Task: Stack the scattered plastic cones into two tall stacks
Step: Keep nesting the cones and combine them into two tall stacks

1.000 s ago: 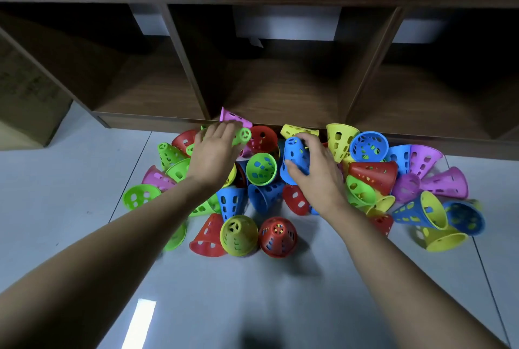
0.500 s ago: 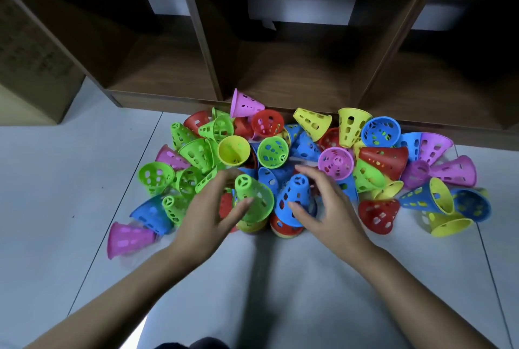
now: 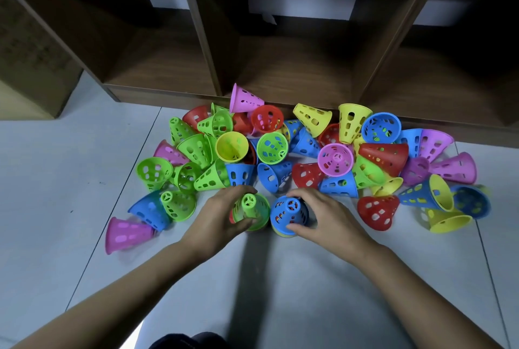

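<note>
1. A person's left hand (image 3: 222,218) curls thumb and fingers round a green cone (image 3: 249,206), standing narrow end up on the grey floor (image 3: 56,180) at the near edge of the heap of loose cones (image 3: 272,148).
2. The right hand (image 3: 325,218) grips a blue cone (image 3: 289,212) just beside it, also upright.
3. A second ago both hands were reaching deep into the heap; they have since drawn back towards the person.
4. A red edge shows beneath the green cone and a yellowish one beneath the blue, so two stacks appear begun.
5. Most cones still lie scattered before the wooden shelf (image 3: 205,40).
</note>
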